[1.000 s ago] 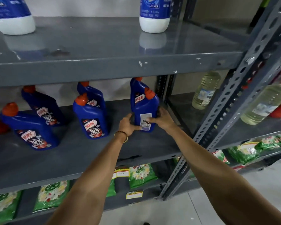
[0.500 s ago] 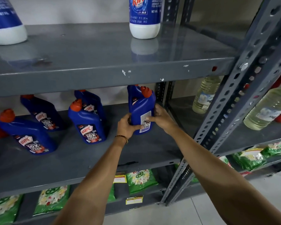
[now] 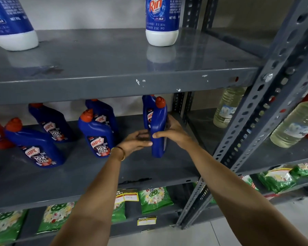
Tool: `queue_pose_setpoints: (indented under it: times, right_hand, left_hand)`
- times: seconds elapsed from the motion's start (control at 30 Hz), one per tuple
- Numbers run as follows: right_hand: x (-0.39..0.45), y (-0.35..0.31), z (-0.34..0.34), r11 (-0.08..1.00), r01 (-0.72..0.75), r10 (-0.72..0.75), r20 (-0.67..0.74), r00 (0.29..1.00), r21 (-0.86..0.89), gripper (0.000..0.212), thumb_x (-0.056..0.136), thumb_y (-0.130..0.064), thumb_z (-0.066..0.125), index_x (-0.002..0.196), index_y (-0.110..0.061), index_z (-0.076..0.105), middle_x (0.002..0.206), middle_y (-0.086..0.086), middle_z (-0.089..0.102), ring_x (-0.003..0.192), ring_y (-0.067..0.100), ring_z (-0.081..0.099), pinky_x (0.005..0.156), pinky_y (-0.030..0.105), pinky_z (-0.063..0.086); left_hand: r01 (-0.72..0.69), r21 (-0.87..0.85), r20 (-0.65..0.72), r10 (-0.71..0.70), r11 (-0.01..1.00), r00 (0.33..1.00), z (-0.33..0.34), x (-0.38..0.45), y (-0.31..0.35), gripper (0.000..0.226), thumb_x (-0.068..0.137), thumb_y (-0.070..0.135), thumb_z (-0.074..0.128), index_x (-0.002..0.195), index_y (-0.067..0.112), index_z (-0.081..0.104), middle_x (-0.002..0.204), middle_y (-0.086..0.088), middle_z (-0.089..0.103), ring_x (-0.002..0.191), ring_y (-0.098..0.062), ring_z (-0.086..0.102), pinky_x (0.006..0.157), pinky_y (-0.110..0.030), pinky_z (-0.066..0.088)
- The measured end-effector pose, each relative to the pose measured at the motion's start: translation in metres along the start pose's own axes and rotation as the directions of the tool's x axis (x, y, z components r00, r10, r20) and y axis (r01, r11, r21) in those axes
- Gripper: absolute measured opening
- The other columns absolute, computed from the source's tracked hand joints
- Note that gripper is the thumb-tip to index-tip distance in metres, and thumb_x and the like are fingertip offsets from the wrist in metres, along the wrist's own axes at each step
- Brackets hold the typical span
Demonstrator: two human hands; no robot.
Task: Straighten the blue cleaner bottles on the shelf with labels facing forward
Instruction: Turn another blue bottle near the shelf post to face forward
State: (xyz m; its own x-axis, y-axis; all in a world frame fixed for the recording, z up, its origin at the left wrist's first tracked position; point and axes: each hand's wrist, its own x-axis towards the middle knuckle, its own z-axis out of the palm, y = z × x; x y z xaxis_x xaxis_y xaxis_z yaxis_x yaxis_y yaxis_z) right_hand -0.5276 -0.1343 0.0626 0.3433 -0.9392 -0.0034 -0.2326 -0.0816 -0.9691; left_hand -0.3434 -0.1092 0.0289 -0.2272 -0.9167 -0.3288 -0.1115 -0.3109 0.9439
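Head view, middle shelf [image 3: 96,176]: I count six blue cleaner bottles with red caps, in three front-and-back pairs. Item in hand: the right-hand front bottle [image 3: 158,132], standing upright near the shelf's right end, turned so I see its narrow plain edge, with a sliver of label on its right side; no label faces me. My left hand [image 3: 137,141] has its fingers curled against the bottle's left side low down; my right hand [image 3: 172,132] wraps the right side and back, thumb pressed on the front edge, so both sets of fingers are clamped on it. Directly behind it stands a second bottle [image 3: 147,110], label partly showing, mostly hidden. Centre pair: front bottle [image 3: 98,137] with its label roughly forward, angled a little; rear bottle [image 3: 103,114] close behind, label partly covered. Left pair: front bottle [image 3: 36,146] and rear bottle [image 3: 51,123], labels visible but both skewed off square. Status, by my judgement: one bottle mid-turn, not yet label-forward; the centre and left pairs appear to need squaring; nothing I would call finished. Also present: white-based bottles [image 3: 162,22] on the shelf above, green packets [image 3: 154,198] below, clear bottles of pale liquid [image 3: 227,105] on the neighbouring rack.
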Motion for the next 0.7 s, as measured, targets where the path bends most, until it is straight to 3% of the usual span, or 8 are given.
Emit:
queue_pose_setpoints:
  times: [0.1,0.2,0.4,0.5,0.57,0.63,0.7]
  right_hand:
    - [-0.003,-0.005,-0.007,0.998,0.004,-0.016,0.196,0.98,0.061,0.067,0.061,-0.005,0.079,0.122,-0.017,0.052,0.122,0.007,0.062,0.113,0.022,0.058,0.1,0.041,0.046]
    - [-0.004,-0.008,-0.01,0.986,-0.023,-0.024,0.285,0.958,0.164,0.061,0.063,-0.003,0.073,0.119,-0.02,0.055,0.115,0.004,0.064,0.11,0.021,0.06,0.096,0.035,0.047]
    - [-0.001,-0.004,-0.012,0.937,-0.09,-0.035,0.348,0.937,0.337,0.057,0.072,0.0,0.064,0.125,-0.016,0.052,0.114,0.006,0.063,0.109,0.022,0.058,0.099,0.037,0.045]
    - [-0.001,0.006,-0.012,0.908,-0.103,-0.032,0.314,0.949,0.405,0.053,0.082,0.0,0.058,0.132,-0.013,0.047,0.123,0.008,0.059,0.116,0.023,0.055,0.1,0.034,0.047]
    - [-0.002,0.011,-0.012,0.919,-0.08,-0.019,0.245,0.969,0.387,0.048,0.087,-0.003,0.055,0.132,-0.016,0.047,0.125,0.005,0.059,0.116,0.017,0.057,0.093,0.029,0.052]
    - [-0.002,0.015,-0.012,0.939,-0.06,0.004,0.165,0.986,0.338,0.048,0.088,-0.004,0.054,0.133,-0.02,0.046,0.122,0.0,0.061,0.111,0.009,0.06,0.084,0.021,0.055]
    - [-0.002,0.019,-0.012,0.952,-0.056,0.025,0.107,0.994,0.302,0.048,0.089,-0.004,0.053,0.133,-0.023,0.045,0.118,-0.005,0.062,0.104,0.001,0.062,0.077,0.017,0.055]
  left_hand:
    - [0.047,-0.054,0.179,-0.036,0.997,0.983,-0.002,-0.001,0.004,0.061,0.079,-0.005,0.062,0.131,0.022,0.044,0.138,-0.002,0.046,0.126,-0.021,0.047,0.113,-0.04,0.032]
    - [0.062,-0.095,0.281,-0.033,0.994,0.959,0.005,-0.001,0.001,0.051,0.081,-0.004,0.057,0.124,0.024,0.05,0.133,-0.005,0.05,0.127,-0.025,0.045,0.111,-0.044,0.033]
    - [0.03,-0.091,0.207,-0.01,0.995,0.978,0.011,0.003,0.002,0.041,0.079,0.003,0.063,0.113,0.025,0.055,0.112,-0.001,0.061,0.107,-0.02,0.06,0.094,-0.039,0.049]
    - [0.032,-0.014,0.083,-0.031,0.999,0.996,0.016,0.007,0.002,0.052,0.074,0.014,0.072,0.12,0.025,0.049,0.121,-0.002,0.059,0.109,-0.02,0.059,0.092,-0.04,0.05]
    - [0.013,0.042,-0.118,-0.008,0.999,0.993,0.024,0.01,0.002,0.06,0.066,0.02,0.081,0.115,0.022,0.048,0.122,-0.004,0.06,0.101,-0.016,0.061,0.08,-0.034,0.054]
    - [-0.02,0.129,-0.374,0.067,0.992,0.925,0.031,0.014,0.0,0.072,0.053,0.024,0.088,0.113,0.016,0.048,0.118,-0.006,0.062,0.098,-0.019,0.062,0.08,-0.038,0.056]
    - [-0.016,0.208,-0.515,0.124,0.978,0.848,0.035,0.019,-0.005,0.076,0.048,0.025,0.089,0.112,0.011,0.049,0.115,-0.009,0.062,0.103,-0.026,0.061,0.088,-0.044,0.054]
